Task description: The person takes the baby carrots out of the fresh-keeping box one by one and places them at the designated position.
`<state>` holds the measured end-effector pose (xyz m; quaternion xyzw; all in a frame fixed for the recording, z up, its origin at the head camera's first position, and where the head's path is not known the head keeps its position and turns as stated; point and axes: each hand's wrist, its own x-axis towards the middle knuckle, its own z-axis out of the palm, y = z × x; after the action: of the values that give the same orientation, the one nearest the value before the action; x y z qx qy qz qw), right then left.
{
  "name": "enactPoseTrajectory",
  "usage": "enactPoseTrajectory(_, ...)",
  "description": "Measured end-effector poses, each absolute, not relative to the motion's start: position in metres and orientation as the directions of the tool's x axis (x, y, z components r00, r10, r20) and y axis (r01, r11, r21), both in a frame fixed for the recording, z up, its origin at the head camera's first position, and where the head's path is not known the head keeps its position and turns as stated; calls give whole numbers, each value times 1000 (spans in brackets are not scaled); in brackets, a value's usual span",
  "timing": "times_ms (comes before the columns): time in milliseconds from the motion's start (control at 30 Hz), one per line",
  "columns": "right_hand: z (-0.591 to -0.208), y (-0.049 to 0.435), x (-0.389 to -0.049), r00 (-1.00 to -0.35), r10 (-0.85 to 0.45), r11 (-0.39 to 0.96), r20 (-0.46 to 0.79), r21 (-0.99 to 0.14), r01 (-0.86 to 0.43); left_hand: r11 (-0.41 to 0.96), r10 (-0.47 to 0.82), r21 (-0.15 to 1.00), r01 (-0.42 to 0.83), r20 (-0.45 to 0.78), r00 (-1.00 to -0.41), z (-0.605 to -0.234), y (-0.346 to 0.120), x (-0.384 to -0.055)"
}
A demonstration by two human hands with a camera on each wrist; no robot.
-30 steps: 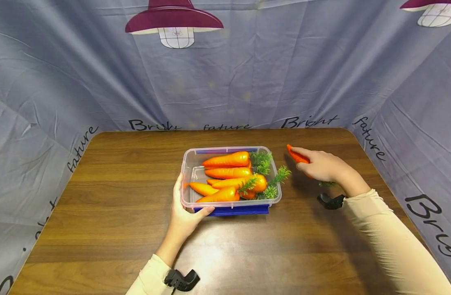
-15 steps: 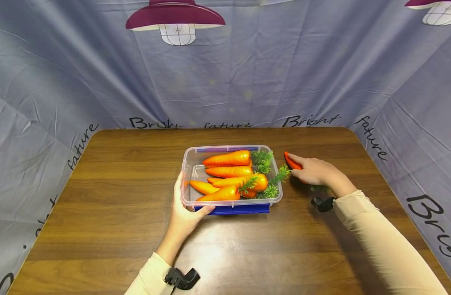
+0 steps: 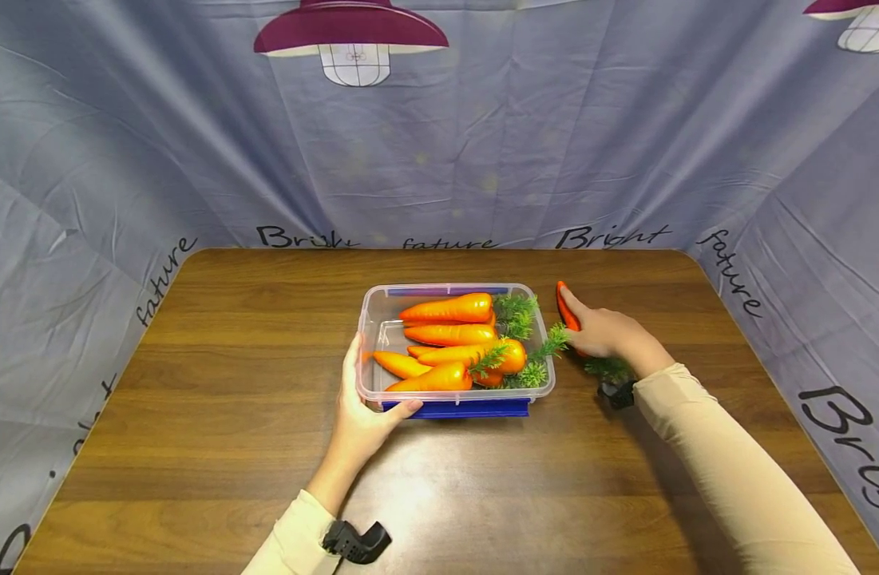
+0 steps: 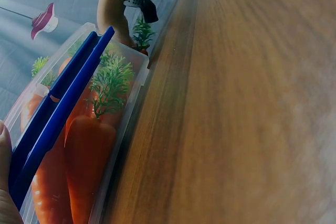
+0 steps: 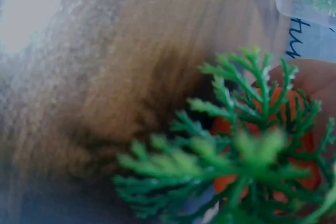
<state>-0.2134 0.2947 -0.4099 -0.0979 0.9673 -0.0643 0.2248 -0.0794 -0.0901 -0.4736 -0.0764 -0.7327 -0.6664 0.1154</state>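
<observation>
Orange-red tapering carrot with a feathery green top (image 3: 565,307) is lying in the grasp of the right hand (image 3: 610,331), just to the right of the storage box, its narrow tip pointing toward the far edge of the table. Thumb and fingers are gripping its body, while its leaves (image 3: 608,367) are spreading back beneath the wrist. Whether the carrot is touching the table I cannot tell. In the right wrist view, those green sprigs are filling the foreground and partly hiding the carrot's orange end, with part of the hand showing beside it.

The left hand (image 3: 360,419) is gripping the near left corner of a clear plastic rectangular box (image 3: 453,395); its thumb is pressing by the long blue plastic clip (image 3: 475,409) that is standing out along the near side, and its fingers are wrapping the left wall. Several glossy orange carrots (image 3: 446,308) are lying inside, their tips mostly pointing left and their green tops (image 3: 516,315) gathering at the right end. One leafy sprig (image 3: 552,342) is poking over the right rim, close to the right hand.

Everything is resting on or above a brown wood-grain table (image 3: 216,383). Behind it, a grey-blue fabric curtain (image 3: 468,160) is hanging, showing printed maroon lamps (image 3: 351,30) and black lettering (image 3: 583,237).
</observation>
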Motion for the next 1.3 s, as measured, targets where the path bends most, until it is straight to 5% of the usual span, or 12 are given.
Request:
enactPoseTrajectory(500, -411, 295, -211, -916, -138, 990, -378, -69, -121, 94, -38, 956, 278, 283, -958, -475, -90, -80)
enactPoseTrajectory(867, -342, 276, -195, -973, -228, 972, -36, -74, -225, 89, -5, 965, 248, 249, -968, -472, -91, -81)
enactPoseTrajectory(1067, -314, 233, -177, -921, -379, 918, 92, -92, -387, 63, -11, 977, 205, 206, -979, -462, -89, -78)
enactPoseTrajectory(1300, -320, 185, -162, -775, -631, 766, 36, -132, -629, 63, -9, 979, 192, 193, -981, -445, -87, -72)
